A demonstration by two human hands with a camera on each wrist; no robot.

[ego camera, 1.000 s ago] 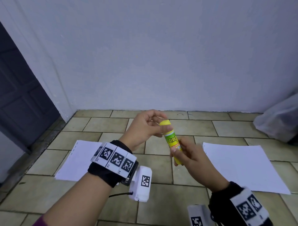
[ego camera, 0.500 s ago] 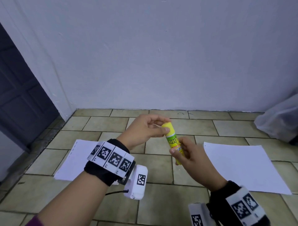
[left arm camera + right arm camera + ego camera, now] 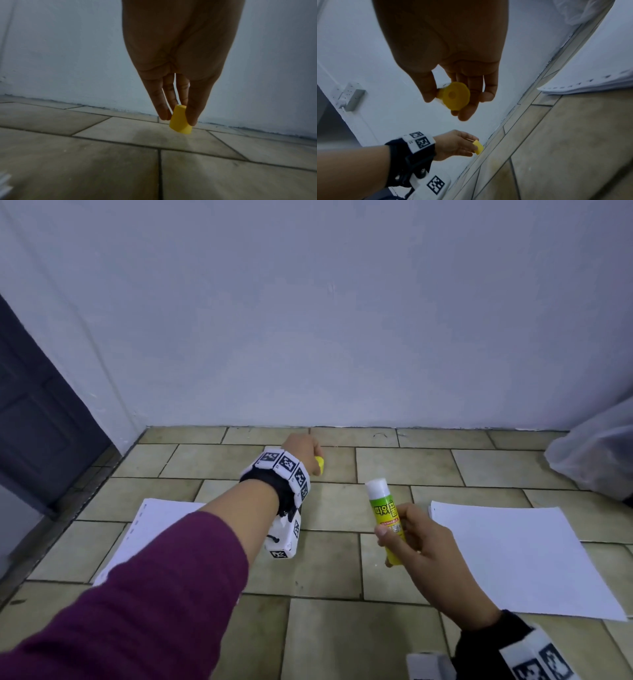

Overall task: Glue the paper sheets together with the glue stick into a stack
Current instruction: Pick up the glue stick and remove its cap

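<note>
- Glue stick [image 3: 386, 517]: uncapped, white tip up, tilted slightly left, held above the floor [image 3: 325, 559] between the two paper lots.
- Right hand [image 3: 424, 553]: thumb and fingers curled round the lower half of the stick; right wrist view shows the yellow round base [image 3: 455, 95] pinched between thumb [image 3: 426, 89] and fingers.
- Left hand [image 3: 301, 448]: reached forward toward the wall [image 3: 342, 320], fingers pointing down, pinching the yellow cap [image 3: 180, 120] between thumb and fingertips.
- Cap: tilted, lower edge at or just above a tile; cannot tell if it touches. Also seen in the head view [image 3: 320, 465] and right wrist view [image 3: 478, 147].
- Left paper [image 3: 154, 529]: white sheets on the floor, punched holes along the far-left edge, partly hidden by the left forearm.
- Right paper [image 3: 527, 559]: white sheets lying flat on the floor, right of the stick hand, apart from it.
- Sleeve [image 3: 137, 611]: maroon, on the left arm.
- Wrist bands with black-and-white markers on both wrists.
- Bag [image 3: 599, 453]: translucent plastic, far right by the wall.
- Door [image 3: 34, 405]: dark, at left.
</note>
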